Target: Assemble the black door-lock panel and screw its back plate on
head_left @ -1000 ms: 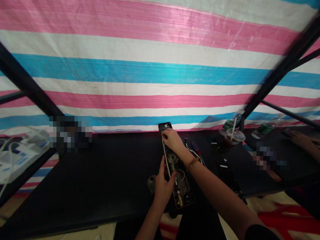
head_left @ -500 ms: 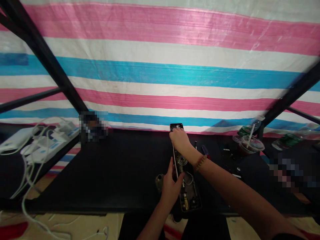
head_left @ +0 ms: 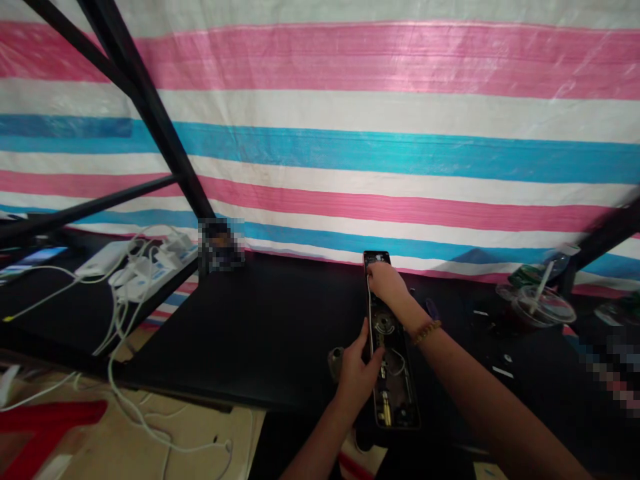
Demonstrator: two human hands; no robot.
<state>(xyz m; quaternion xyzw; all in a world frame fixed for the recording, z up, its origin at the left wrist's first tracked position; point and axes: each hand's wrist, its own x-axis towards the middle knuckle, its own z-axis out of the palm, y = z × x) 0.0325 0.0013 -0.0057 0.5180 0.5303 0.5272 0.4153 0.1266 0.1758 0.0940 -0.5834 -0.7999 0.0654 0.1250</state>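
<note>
A long, narrow lock housing (head_left: 399,393) lies open side up on the black table, its far end pointing away from me. Inside its near end are a brass cylinder (head_left: 386,412) and a loop of white wire (head_left: 399,360). My left hand (head_left: 357,370) grips the housing's left side, thumb over the rim. Bent over the far end, my right hand (head_left: 387,280) has its fingers curled together at the left inner edge; whatever they pinch is hidden. A small metal-looking part (head_left: 335,363) sits left of my left hand.
Right of the housing lie a dark-handled screwdriver (head_left: 432,309) and small loose parts (head_left: 507,358). Farther right stands a clear plastic cup (head_left: 543,310) with a straw. A white power strip (head_left: 143,277) with trailing cables is at the left. Behind the table hangs a striped sheet (head_left: 350,153).
The view has shifted left, so everything appears farther right. Both hands stay on the housing, the right one still at its far end.
</note>
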